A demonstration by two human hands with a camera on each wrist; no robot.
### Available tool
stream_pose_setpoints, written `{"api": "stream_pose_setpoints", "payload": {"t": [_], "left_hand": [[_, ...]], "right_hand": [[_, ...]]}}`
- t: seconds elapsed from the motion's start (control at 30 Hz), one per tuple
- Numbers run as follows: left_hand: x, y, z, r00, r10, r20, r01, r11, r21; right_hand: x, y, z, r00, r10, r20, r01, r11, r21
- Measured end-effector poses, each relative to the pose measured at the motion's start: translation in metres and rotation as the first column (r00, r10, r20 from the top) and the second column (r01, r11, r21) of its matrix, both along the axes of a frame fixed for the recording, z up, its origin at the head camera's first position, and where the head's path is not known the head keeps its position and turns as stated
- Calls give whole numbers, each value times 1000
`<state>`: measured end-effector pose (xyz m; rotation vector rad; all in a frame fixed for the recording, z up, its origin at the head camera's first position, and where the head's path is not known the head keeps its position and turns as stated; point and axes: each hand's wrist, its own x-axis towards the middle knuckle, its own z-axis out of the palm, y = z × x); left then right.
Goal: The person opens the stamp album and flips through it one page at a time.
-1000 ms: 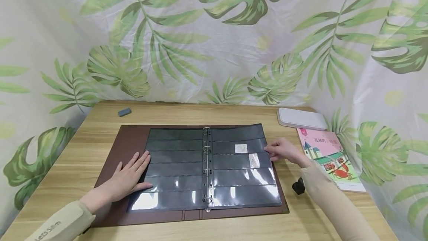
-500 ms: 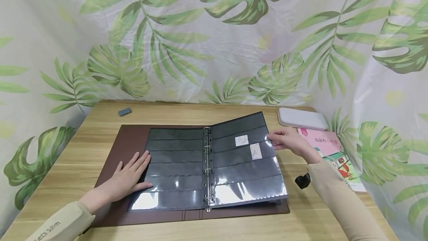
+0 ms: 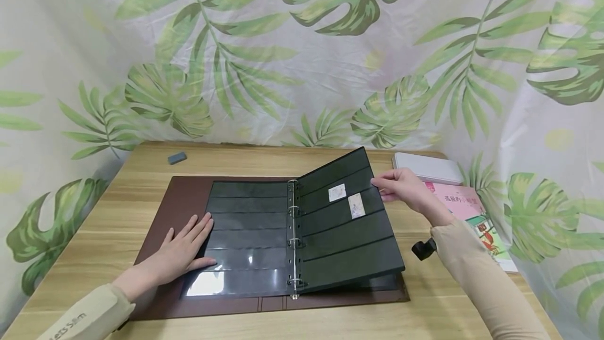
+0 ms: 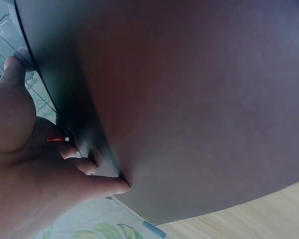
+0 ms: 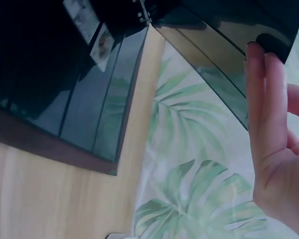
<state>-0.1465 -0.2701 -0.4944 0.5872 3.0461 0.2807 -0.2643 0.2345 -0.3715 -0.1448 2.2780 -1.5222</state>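
A brown ring-binder stamp album (image 3: 184, 193) lies spread on the table. My left hand (image 3: 176, 253) rests with straight fingers on the left black pocket page (image 3: 247, 222) and the cover beside it. With thumb and fingers, my right hand (image 3: 403, 188) pinches the outer edge of the right pocket page (image 3: 349, 245), which is raised and tilted on the metal rings (image 3: 293, 224). Two small stamps, a pale one (image 3: 337, 192) and a taller one (image 3: 356, 205), sit in its pockets. Under the raised page, the right wrist view shows another page (image 5: 45, 117) with stamps (image 5: 102, 47).
A pink picture book (image 3: 464, 203) lies at the right edge, partly behind my right sleeve. Beyond it is a whitish flat case (image 3: 427, 167). A small blue-grey block (image 3: 176, 158) sits at the back left. Leaf-print cloth (image 3: 311, 67) hangs behind the table.
The right page has risen from nearly flat to tilted, its outer edge lifting and swinging slightly left. My right hand moved up with it. My left hand stayed in place.
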Motion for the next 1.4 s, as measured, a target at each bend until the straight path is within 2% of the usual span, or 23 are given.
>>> {"api": "stream_pose_setpoints", "payload": {"t": [0.13, 0.4, 0.6, 0.77, 0.83, 1.0, 1.13, 1.23, 1.3, 1.4], "left_hand": [[1, 1, 2, 1000, 8, 24, -8, 1000, -8], [1, 1, 2, 1000, -3, 1, 3, 1000, -13], [1, 1, 3, 1000, -1, 4, 1, 1000, -4], [2, 1, 4, 1000, -2, 10, 2, 1000, 8], [1, -1, 0, 1000, -7, 1, 7, 1000, 22], [1, -2, 6, 1000, -18, 6, 18, 999, 48], [-2, -2, 18, 998, -20, 58, 16, 998, 69], [-9, 1, 32, 995, -50, 85, 38, 991, 132], [-15, 8, 47, 994, -72, 87, 55, 981, 186], [-24, 27, 78, 992, -95, 79, 70, 960, 271]], "right_hand": [[0, -2, 9, 1000, -14, -8, 13, 1000, -19], [0, -8, 23, 1000, -1, -13, 0, 999, -42], [0, -21, 30, 1000, -6, -3, 6, 991, -132], [0, -35, 36, 1000, 0, 20, 5, 972, -234], [0, -42, 37, 999, 7, 32, 2, 963, -271], [-1, -61, 38, 999, 25, 40, -11, 952, -305], [-1, -78, 37, 998, 48, 34, -35, 950, -310], [-1, -88, 38, 997, 63, 38, -48, 948, -313], [-1, -94, 40, 997, 73, 38, -58, 950, -307], [0, -102, 43, 995, 90, 35, -76, 952, -298]]}}
